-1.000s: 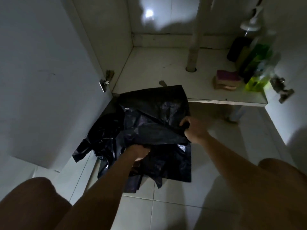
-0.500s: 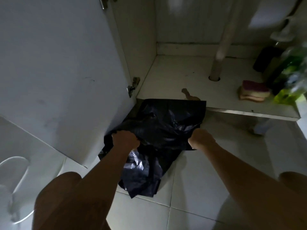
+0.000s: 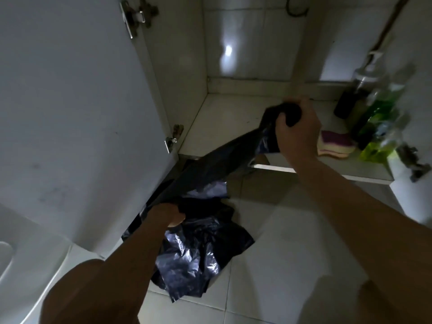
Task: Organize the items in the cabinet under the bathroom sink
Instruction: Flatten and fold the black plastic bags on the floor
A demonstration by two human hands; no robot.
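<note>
A black plastic bag (image 3: 210, 164) stretches between both hands in front of the open under-sink cabinet. My right hand (image 3: 297, 132) grips its bunched upper end, raised over the cabinet floor (image 3: 224, 127). My left hand (image 3: 167, 216) grips the lower end near the floor, by the open left door. More crumpled black plastic (image 3: 198, 258) lies on the floor tiles under my left forearm.
Inside the cabinet at the right stand a pump bottle (image 3: 350, 99), a green bottle (image 3: 378, 113) and a purple-and-yellow sponge (image 3: 336, 143). The open left door (image 3: 81, 101) stands close on the left. The right door's hinge (image 3: 413, 162) juts out at the right. A white toilet rim (image 3: 14, 265) shows at the lower left.
My right hand has lifted the bag's end up and to the right, over the cabinet floor. The bag is pulled out long between both hands. The view has tilted upward.
</note>
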